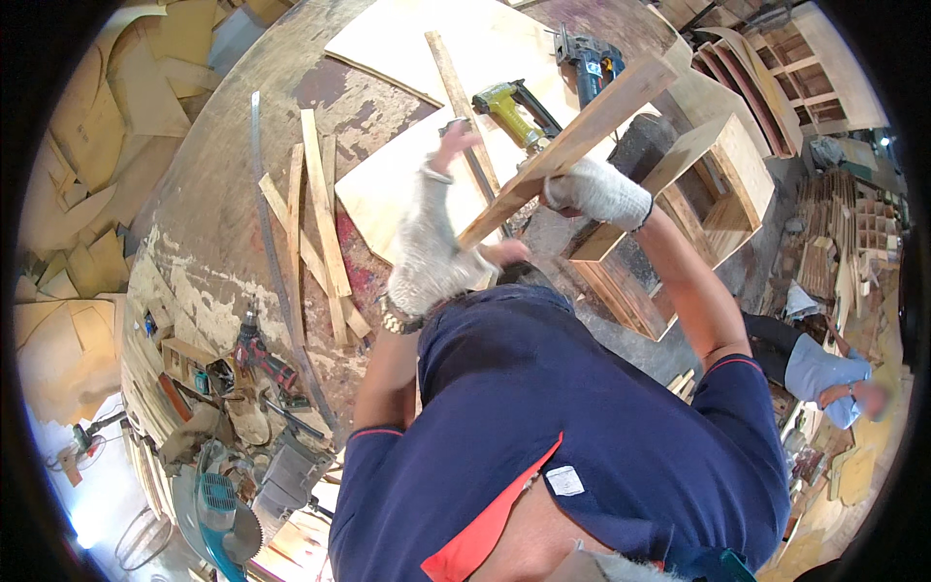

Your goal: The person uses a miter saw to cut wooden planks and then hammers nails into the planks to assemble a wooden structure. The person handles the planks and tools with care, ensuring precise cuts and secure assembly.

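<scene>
My right hand [606,191], in a whitish knit glove, is closed around a long flat wooden board [611,112]. The board slants from the front of my body up to the far right. My left hand [427,247], in a similar glove with bare fingertips, is spread wide beside the board's near end and holds nothing; motion blurs it a little. Beyond the board a yellow-green nail gun [509,113] and a blue-black power tool [587,63] lie on pale plywood sheets [388,179]. An open wooden box frame [713,155] stands by my right forearm.
Several loose wooden strips [315,209] and a long thin metal strip [264,194] lie on the worn worktable [218,194]. A red-black drill [260,357] and a teal circular saw [218,509] are at the lower left. Another person [824,373] is at the right.
</scene>
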The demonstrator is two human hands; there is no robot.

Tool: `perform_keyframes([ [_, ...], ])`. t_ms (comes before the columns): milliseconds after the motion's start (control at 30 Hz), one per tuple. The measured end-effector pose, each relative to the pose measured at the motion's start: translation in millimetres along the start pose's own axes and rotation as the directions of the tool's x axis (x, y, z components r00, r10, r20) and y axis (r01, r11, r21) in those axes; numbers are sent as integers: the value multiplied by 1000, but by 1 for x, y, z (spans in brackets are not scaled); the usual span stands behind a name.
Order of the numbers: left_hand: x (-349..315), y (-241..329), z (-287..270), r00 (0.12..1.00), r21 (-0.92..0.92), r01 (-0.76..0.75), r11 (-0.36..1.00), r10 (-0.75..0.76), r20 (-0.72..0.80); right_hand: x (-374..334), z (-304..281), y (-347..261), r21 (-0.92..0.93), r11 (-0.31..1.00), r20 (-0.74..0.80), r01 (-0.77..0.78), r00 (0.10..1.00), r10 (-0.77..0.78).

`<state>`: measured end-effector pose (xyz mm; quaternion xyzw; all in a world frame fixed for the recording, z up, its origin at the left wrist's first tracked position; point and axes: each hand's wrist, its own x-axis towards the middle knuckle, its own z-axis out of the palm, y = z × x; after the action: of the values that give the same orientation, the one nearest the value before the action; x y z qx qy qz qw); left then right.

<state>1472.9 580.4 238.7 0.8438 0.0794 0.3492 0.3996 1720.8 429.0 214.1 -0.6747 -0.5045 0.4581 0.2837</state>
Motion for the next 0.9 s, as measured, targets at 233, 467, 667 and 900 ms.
perform_keyframes([
  [233, -130, -62, 0, 603, 376, 674, 636, -768, 218, 47, 75, 1, 892, 410, 216, -190, 976, -17],
  [467, -236, -80, -13, 183, 62, 979, 193, -972, 148, 77, 146, 68, -517, 759, -262, -396, 917, 301],
  [667, -276, -70, -14, 132, -362, 930, 66, -978, 159, 83, 156, 106, -311, 836, -398, -453, 860, 318],
  [900, -329, -54, -29, -26, 71, 997, -3, -948, 318, 88, 116, 91, 111, 935, -412, -336, 841, 351],
])
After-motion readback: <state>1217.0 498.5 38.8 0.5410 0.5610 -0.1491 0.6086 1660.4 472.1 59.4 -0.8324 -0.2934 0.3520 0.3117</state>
